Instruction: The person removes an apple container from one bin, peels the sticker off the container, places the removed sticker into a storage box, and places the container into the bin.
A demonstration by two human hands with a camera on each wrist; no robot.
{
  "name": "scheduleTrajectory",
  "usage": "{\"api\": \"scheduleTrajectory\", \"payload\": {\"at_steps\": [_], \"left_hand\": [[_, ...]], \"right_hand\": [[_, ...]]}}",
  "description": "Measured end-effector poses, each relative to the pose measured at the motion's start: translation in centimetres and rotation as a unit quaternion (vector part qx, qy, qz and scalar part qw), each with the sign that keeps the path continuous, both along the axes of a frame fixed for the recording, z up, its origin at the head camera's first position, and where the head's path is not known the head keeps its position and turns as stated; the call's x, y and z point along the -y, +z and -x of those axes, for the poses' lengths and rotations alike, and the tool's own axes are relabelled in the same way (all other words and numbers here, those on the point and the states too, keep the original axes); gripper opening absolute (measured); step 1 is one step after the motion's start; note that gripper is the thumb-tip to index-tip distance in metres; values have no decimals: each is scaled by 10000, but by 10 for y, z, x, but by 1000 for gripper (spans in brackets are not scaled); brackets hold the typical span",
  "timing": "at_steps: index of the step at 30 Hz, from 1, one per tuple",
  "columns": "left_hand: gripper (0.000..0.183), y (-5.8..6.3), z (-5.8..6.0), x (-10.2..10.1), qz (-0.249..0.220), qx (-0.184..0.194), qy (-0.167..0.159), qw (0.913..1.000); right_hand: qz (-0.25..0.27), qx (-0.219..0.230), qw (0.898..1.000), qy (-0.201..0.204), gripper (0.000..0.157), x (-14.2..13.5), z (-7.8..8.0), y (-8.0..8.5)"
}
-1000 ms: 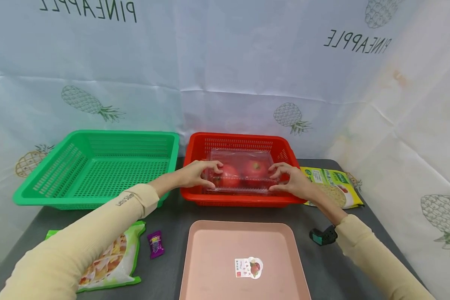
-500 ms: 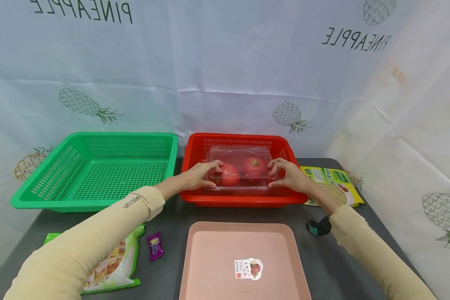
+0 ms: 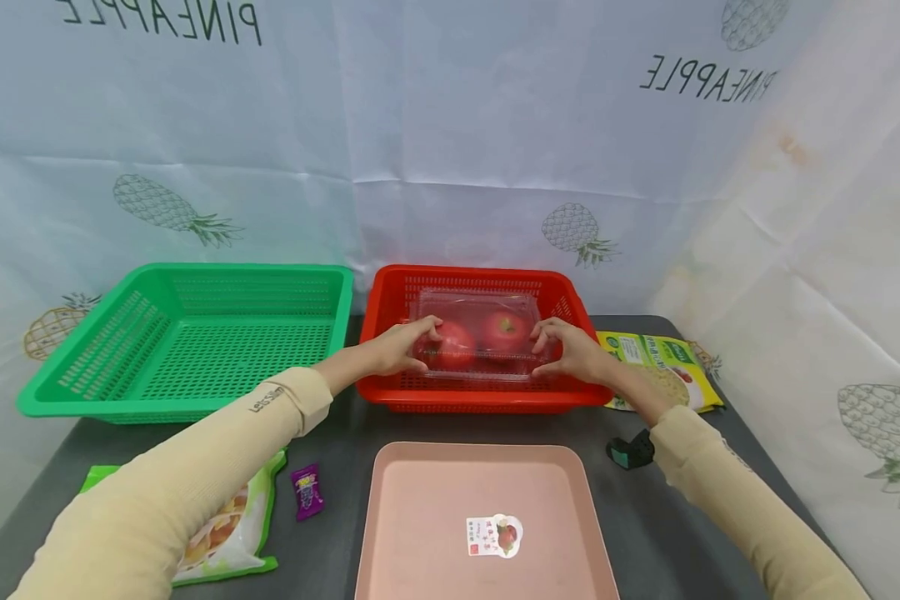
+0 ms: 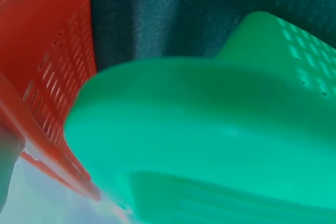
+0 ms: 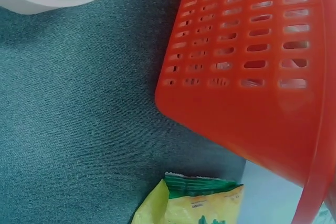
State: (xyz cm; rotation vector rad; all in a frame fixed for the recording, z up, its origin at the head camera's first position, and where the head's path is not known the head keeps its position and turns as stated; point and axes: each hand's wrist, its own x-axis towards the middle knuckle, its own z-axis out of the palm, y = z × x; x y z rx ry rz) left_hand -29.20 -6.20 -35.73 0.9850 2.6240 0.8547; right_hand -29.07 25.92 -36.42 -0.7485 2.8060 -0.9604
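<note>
A clear plastic box with two red round fruits inside lies in the red basket in the head view. My left hand grips the box's left end, fingers curled over the top edge and thumb lower at the front. At the right end my right hand holds it the same way, fingers bent and thumb below. Both wrists pass over the basket's rim. The wrist views show mostly the basket walls; only a sliver of hand shows at the left wrist view's left edge.
A green basket stands to the left. A pink tray with a sticker lies in front. A yellow food bag is at the right, a black strap-like object nearer. A green-white bag and purple packet lie front left.
The box has shifted slightly up and back within the red basket, both hands staying on its ends. The view itself has drifted a little. The other things stay in place.
</note>
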Motion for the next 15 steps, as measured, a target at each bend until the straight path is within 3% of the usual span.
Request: {"api": "scheduleTrajectory", "payload": {"at_steps": [8,15], "left_hand": [[52,5,-3,4,22,292,-131,9995],[49,14,1,2,191,467,38,9987]], "right_hand": [[153,30,9996,214,30,-8,0,3],[-111,78,9997,191,37,-13,1,16]]}}
